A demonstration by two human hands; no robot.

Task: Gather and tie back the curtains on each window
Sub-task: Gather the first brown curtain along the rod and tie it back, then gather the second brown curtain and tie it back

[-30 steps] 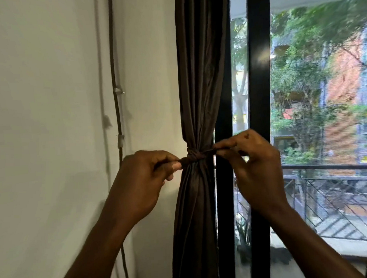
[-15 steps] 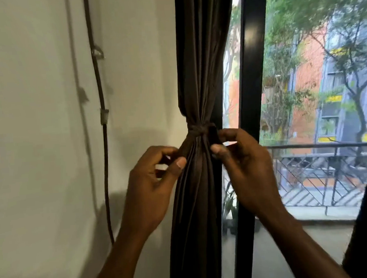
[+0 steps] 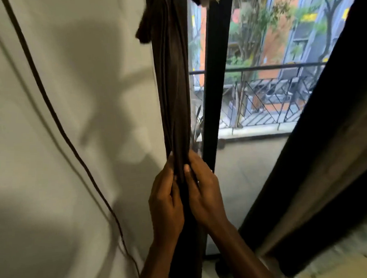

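A dark brown curtain [image 3: 172,80] hangs gathered into a narrow bundle beside the black window frame [image 3: 216,90]. Its tie [image 3: 144,31] sits near the top edge of the view, one loose end hanging down at the left. My left hand [image 3: 164,201] and my right hand [image 3: 202,193] grip the lower part of the bundle from either side, fingers curled round the folds and thumbs pressing on the front. A second dark curtain [image 3: 327,144] hangs slanted at the right, loose.
A white wall [image 3: 71,123] fills the left, with a thin dark cable [image 3: 56,122] running down it. Beyond the glass are a balcony railing [image 3: 261,96], trees and buildings. The floor shows at the bottom right.
Both hands let go of the tie and slid down the curtain, now gripping the bundle well below the knot. The view has tilted down, so the knot sits at the top.
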